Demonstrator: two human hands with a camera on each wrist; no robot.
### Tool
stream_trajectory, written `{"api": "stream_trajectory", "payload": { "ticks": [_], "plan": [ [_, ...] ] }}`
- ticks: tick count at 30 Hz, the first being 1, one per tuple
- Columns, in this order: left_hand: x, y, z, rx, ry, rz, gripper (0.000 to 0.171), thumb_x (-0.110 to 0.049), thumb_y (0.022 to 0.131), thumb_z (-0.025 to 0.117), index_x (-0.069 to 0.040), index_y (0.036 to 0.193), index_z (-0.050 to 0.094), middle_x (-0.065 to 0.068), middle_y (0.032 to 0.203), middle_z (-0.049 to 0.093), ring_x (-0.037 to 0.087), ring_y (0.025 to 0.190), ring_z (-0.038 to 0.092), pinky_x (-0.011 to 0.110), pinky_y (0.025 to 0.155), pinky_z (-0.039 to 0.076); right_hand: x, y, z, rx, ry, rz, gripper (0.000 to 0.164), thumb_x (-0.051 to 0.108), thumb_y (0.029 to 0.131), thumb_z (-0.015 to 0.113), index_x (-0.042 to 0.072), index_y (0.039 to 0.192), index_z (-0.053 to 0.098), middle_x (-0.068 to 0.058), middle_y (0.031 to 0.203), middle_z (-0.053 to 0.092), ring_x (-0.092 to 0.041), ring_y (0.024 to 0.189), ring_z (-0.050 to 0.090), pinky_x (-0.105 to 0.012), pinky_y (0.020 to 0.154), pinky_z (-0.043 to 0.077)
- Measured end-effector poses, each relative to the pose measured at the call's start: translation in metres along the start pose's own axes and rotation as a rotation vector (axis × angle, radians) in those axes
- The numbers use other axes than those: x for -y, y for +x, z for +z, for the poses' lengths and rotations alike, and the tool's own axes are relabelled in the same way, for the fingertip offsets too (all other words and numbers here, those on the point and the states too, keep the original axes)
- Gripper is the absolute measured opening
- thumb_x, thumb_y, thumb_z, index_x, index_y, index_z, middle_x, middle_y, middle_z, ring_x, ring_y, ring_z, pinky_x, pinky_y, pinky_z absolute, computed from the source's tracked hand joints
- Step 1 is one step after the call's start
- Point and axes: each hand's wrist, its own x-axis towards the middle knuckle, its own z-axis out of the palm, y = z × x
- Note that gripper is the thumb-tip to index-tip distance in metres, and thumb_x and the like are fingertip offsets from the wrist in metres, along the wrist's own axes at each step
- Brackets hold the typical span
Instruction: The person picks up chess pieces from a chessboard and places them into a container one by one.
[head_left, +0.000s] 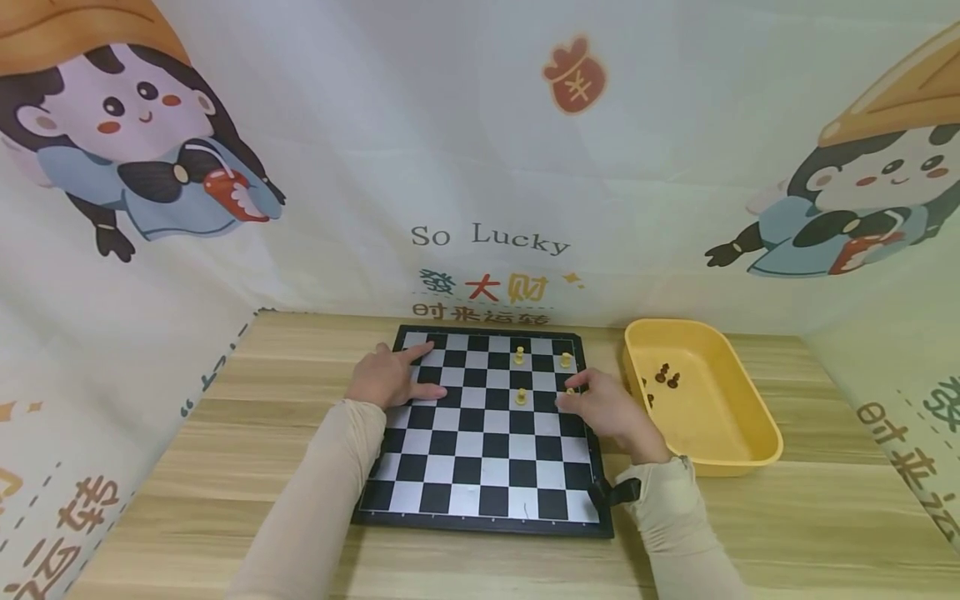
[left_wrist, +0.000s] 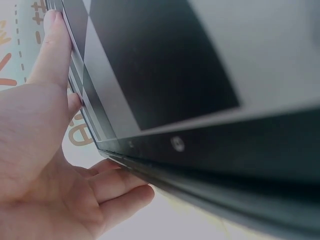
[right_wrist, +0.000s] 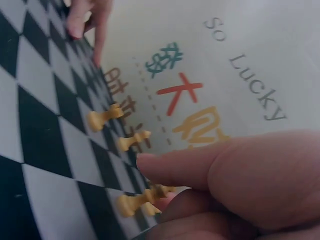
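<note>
A black-and-white chessboard lies on the table under both hands. My left hand rests at its far left corner, thumb and index finger stretched over the squares. In the left wrist view, the other fingers lie along the board's outer edge. Near the right edge my right hand pinches a pale yellow chess piece between thumb and index finger, its base close to the squares. Three more yellow chess pieces stand on the board: one to the left, one farther back, one behind the hand.
Right of the board sits a yellow plastic tub with several dark chess pieces inside, close to my right forearm. Behind the wooden table hangs a printed white cloth, which also closes off both sides.
</note>
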Motion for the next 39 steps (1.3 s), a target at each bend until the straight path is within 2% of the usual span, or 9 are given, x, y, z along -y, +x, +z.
{"api": "stream_trajectory", "payload": {
  "ticks": [2,10,20,29,34,39],
  "plan": [
    [0.0,0.0,0.0,0.001,0.0,0.0,0.097,-0.076,0.078,0.068,-0.03,0.158,0.04,0.033,0.129,0.061,0.029,0.088,0.053,0.036,0.064,0.047,-0.002,0.002,0.004,-0.003,-0.008,0.011,0.036,0.015,0.095,0.068,-0.004,0.124,0.057,-0.016,0.106,0.062,-0.025,0.093,0.057,-0.03,0.076,0.046],
    [0.0,-0.002,-0.001,0.003,0.007,-0.001,0.097,-0.077,0.077,0.067,-0.031,0.158,0.039,0.034,0.131,0.06,0.029,0.086,0.054,0.035,0.064,0.047,-0.008,0.006,0.009,-0.003,-0.018,0.055,0.032,0.013,0.095,0.067,-0.005,0.118,0.054,-0.014,0.096,0.055,-0.025,0.087,0.053,-0.029,0.067,0.042],
    [0.0,-0.002,-0.001,0.004,0.01,0.004,0.097,-0.077,0.078,0.067,-0.029,0.158,0.04,0.035,0.134,0.058,0.031,0.09,0.055,0.037,0.066,0.049,-0.01,0.007,0.018,-0.097,-0.103,0.046,0.024,0.012,0.095,0.063,-0.004,0.111,0.057,-0.017,0.098,0.061,-0.027,0.088,0.057,-0.032,0.072,0.045],
    [-0.002,-0.003,-0.004,0.012,0.008,0.003,0.097,-0.077,0.078,0.066,-0.03,0.158,0.039,0.035,0.135,0.057,0.03,0.09,0.054,0.036,0.065,0.048,-0.011,0.008,0.018,-0.114,-0.117,0.063,0.018,0.014,0.096,0.062,-0.001,0.105,0.058,-0.014,0.093,0.06,-0.026,0.086,0.056,-0.031,0.069,0.042],
    [-0.002,-0.003,-0.005,0.02,0.011,-0.002,0.097,-0.077,0.079,0.066,-0.03,0.159,0.038,0.035,0.14,0.055,0.032,0.097,0.057,0.039,0.071,0.052,-0.01,0.007,0.018,-0.112,-0.105,0.068,0.017,0.014,0.097,0.062,-0.001,0.104,0.058,-0.015,0.094,0.06,-0.026,0.086,0.056,-0.031,0.069,0.043],
    [-0.001,-0.003,-0.004,0.029,0.016,-0.008,0.097,-0.077,0.079,0.065,-0.03,0.159,0.037,0.034,0.141,0.055,0.031,0.097,0.056,0.039,0.071,0.052,-0.01,0.005,0.019,-0.113,-0.113,0.052,0.018,0.015,0.097,0.062,-0.002,0.104,0.059,-0.015,0.094,0.061,-0.027,0.086,0.057,-0.031,0.07,0.044]
  ]
}}
